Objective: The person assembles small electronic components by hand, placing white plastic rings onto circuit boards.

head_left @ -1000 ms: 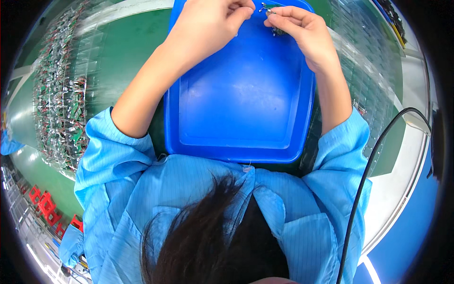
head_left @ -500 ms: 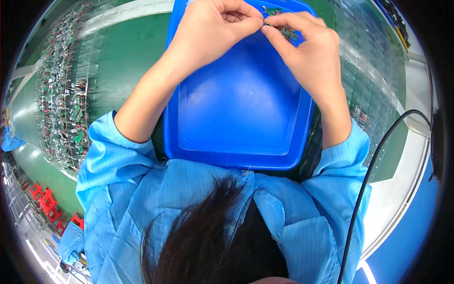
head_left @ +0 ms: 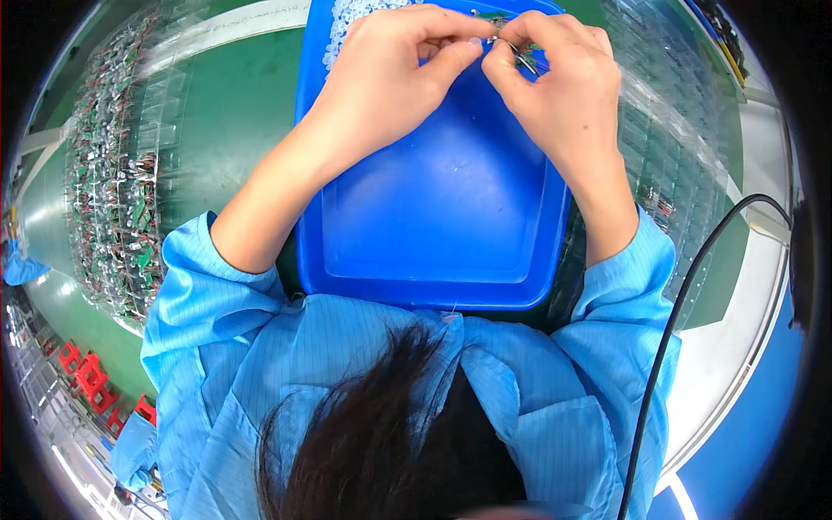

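Note:
Over the far end of a blue plastic tray (head_left: 433, 208), my two hands meet at the fingertips. My right hand (head_left: 568, 82) pinches a small part with dark thin wires (head_left: 526, 61), which stick out under its fingers. A tiny shiny end of it shows between the hands. The thumb and forefinger of my left hand (head_left: 403, 65) are bent toward that end; whatever they grip is too small to make out. Behind the fingertips a bit of green circuit board (head_left: 496, 19) shows, mostly hidden by my hands.
Small translucent white pieces (head_left: 351, 19) lie heaped in the tray's far left corner. To the left, wired boards (head_left: 117, 199) stand in clear trays on a green mat (head_left: 217, 113); more clear trays (head_left: 676, 130) lie right. A black cable (head_left: 685, 295) curves at right. Red stools (head_left: 87, 373) stand lower left.
My left hand has shifted slightly down, uncovering the white pieces, and its thumb and forefinger have parted a little. The wires under my right hand now show more plainly. The tray has slid slightly left.

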